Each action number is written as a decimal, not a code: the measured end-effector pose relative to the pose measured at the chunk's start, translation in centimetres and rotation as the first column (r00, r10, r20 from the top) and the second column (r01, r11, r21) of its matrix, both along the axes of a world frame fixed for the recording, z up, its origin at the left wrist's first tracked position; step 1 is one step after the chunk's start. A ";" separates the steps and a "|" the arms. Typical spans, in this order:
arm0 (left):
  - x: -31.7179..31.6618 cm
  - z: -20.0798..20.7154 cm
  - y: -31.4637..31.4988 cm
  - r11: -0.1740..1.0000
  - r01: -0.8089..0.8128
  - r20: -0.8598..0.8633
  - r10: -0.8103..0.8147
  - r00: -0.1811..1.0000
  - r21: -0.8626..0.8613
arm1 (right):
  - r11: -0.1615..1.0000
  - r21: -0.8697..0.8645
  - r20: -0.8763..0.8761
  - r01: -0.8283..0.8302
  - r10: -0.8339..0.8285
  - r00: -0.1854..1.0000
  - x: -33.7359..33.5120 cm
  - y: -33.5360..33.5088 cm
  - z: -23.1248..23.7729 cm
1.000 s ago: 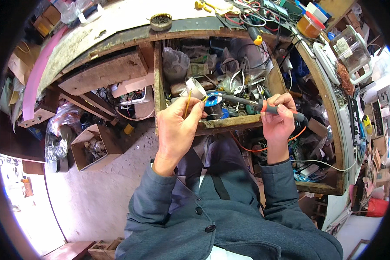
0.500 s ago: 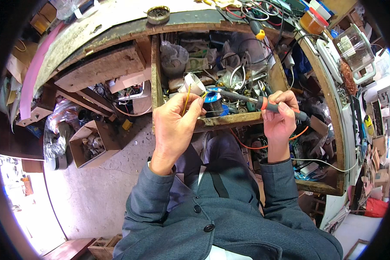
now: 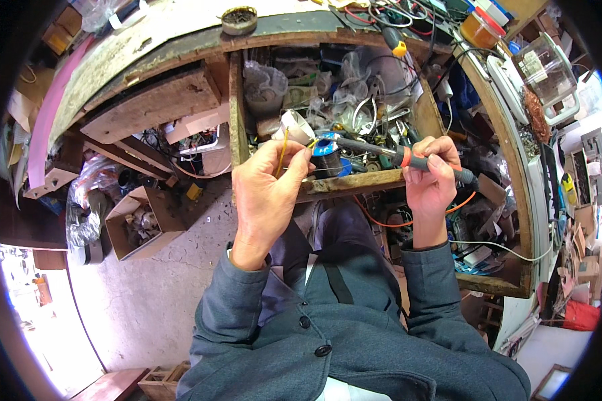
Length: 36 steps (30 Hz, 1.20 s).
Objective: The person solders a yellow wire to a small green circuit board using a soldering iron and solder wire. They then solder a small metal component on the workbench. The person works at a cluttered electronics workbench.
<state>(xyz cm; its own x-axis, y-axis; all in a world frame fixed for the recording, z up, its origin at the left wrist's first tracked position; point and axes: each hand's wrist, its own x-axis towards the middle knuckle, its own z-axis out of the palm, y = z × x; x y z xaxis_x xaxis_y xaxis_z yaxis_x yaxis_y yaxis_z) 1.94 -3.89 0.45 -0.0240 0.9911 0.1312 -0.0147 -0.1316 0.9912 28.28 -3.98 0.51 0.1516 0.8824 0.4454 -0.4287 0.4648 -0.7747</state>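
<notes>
Between 8 and 9 o'clock from the centre of the view, an open cardboard box (image 3: 144, 230) sits on the floor. Farther right, at 11 o'clock, a round tin (image 3: 239, 23) stands on the bench. The left hand (image 3: 264, 194), at 9 o'clock and close to the centre, has thumb and fingers pinched together on a thin yellow wire (image 3: 283, 152). Just beyond its fingertips, towards 12 o'clock, a white cylindrical piece (image 3: 294, 127) lies tilted.

At 1 o'clock a blue-flanged spool (image 3: 326, 148) stands inside the open drawer (image 3: 361, 184), and the wire's end points towards its top. The soldering iron (image 3: 418, 162) slants in there from the right, its tip over the spool; whether it touches the wire is too small to tell. At 3 o'clock the right hand (image 3: 429, 190) closes its fingers around the handle.

Both pieces are in hand and brought together, so the work at the wire's end seems under way, not finished; no completed joint can be made out.
</notes>
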 end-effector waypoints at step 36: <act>-0.3 0.5 0.0 0.996 0.083 -0.037 -0.084 0.996 -0.014 | 1.000 0.024 0.037 -0.014 0.014 0.999 0.4 0.1 -0.5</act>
